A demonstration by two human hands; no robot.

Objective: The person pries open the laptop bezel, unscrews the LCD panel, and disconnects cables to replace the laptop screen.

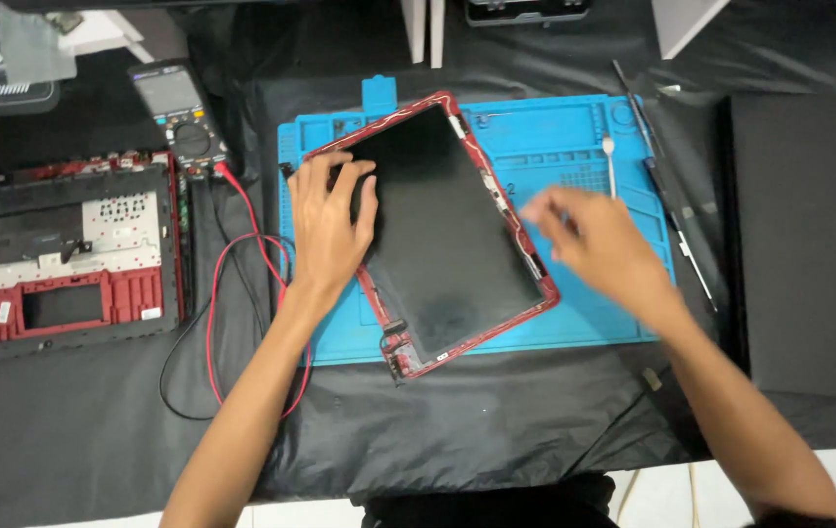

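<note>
- Black cloth (457, 430) covering the counter, nearest the viewer at 6 o'clock; both forearms reach across it.
- Screen panel (442, 235), dark glass in a red frame, lying tilted on the blue work mat (594, 323) at centre.
- Left hand (328, 220), 9 o'clock of the panel: flat on the glass, fingers spread over the top-left corner, pinning rather than clasping.
- Right hand (589, 235), 3 o'clock edge: motion-blurred; grip state cannot be told.
- Step judged: working the frame loose; next move wants a steady panel and care at the right edge.
- Tools (667, 186) at 2 o'clock, closed black laptop (809, 244) at 3.
- Red leads (242, 293), multimeter (181, 117), opened red chassis (61, 254) at 9 to 10 o'clock; leads lie just beside the left wrist.
</note>
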